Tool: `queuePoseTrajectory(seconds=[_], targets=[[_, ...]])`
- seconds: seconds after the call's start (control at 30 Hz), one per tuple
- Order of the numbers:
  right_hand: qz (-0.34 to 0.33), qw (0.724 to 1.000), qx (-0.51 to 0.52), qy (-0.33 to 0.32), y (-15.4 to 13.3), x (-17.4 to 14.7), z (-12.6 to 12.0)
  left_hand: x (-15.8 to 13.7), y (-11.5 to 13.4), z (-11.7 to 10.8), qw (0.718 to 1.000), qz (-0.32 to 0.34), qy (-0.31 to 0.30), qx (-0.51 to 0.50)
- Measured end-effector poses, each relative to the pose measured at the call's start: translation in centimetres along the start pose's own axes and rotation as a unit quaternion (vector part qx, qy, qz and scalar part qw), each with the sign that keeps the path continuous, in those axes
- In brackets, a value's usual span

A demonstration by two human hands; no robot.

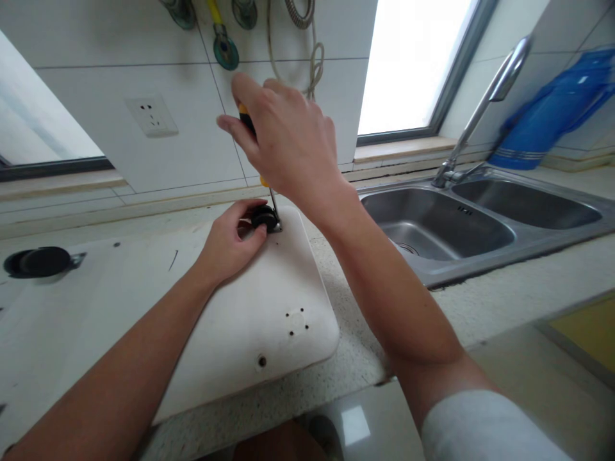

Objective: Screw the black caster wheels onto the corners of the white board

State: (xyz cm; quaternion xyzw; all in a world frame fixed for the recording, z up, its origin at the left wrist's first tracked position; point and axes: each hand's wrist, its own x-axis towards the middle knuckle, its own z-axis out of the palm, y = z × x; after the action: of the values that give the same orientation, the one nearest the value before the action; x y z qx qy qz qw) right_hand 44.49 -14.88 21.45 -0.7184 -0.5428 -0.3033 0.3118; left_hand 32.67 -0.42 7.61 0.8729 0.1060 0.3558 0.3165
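Observation:
My right hand point(288, 134) is wrapped round the yellow and black handle of a screwdriver point(273, 202), held upright with its shaft pointing down. The tip meets the metal plate of a black caster wheel point(263, 218) at the far right corner of a white board point(254, 288). With fingers and thumb around the wheel, my left hand point(233, 240) grips the caster against the board. Screw holes point(296, 322) show at the board's near right corner, beside one larger hole point(262, 362). My right hand hides most of the handle.
Another black caster point(43, 262) sits on the board at the left. The board lies on a speckled counter point(355, 320). To the right are a double steel sink point(432, 224), a tap point(485, 105) and a blue thermos point(552, 109). A socket point(152, 116) is on the wall.

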Motion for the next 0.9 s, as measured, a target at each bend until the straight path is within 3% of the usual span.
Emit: queuePoseTrajectory(seconds=[0.17, 0.3, 0.47, 0.6, 0.77, 0.9], targets=[[0.0, 0.998, 0.048, -0.029, 0.45, 0.14, 0.05, -0.03, -0.06, -0.05, 1.0, 0.007, -0.003, 0.003], [0.003, 1.0, -0.009, 0.014, 0.63, 0.2, 0.06, -0.03, 0.01, -0.05, 1.0, 0.014, 0.001, 0.008], [0.006, 1.0, 0.017, -0.014, 0.36, 0.15, -0.22, -0.07, 0.06, -0.02, 1.0, 0.01, -0.003, 0.001], [0.015, 0.999, -0.03, 0.01, 0.28, 0.12, -0.18, -0.11, 0.1, -0.02, 1.0, 0.015, 0.003, 0.007], [0.003, 0.998, 0.039, -0.047, 0.58, 0.12, -0.33, -0.08, 0.14, -0.04, 1.0, 0.012, -0.001, 0.012], [0.013, 1.0, -0.006, -0.008, 0.71, 0.06, -0.07, -0.07, 0.22, 0.0, 1.0, 0.017, 0.003, 0.015]])
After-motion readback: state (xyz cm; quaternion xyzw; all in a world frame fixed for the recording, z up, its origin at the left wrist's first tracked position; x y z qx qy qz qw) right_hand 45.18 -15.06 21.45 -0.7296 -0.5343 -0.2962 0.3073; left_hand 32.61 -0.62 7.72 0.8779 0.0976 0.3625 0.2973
